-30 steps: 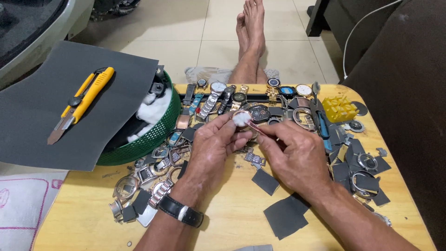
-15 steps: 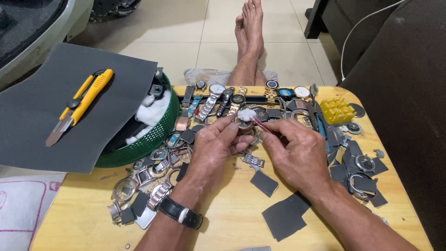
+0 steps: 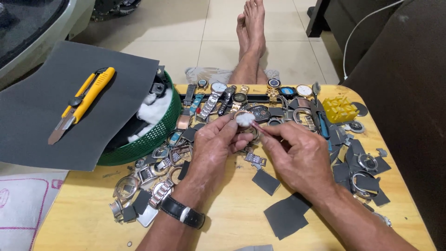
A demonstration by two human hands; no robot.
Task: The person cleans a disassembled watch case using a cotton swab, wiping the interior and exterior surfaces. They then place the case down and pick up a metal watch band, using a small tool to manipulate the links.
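- Pinching a watch (image 3: 245,122) by its rim, the left hand (image 3: 214,143) turns its face up above the table (image 3: 232,218).
- Closed round a thin tool (image 3: 260,130), the right hand (image 3: 297,155) sets its tip against the watch.
- Spare watches (image 3: 218,95) lie just beyond.

bare wood on the bench (image 3: 232,218) lies open near the front edge between scattered grey sandpaper scraps (image 3: 286,214); a green basket (image 3: 155,135) blocks the left, a row of watches (image 3: 241,95) the far edge, watch cases (image 3: 364,169) the right.
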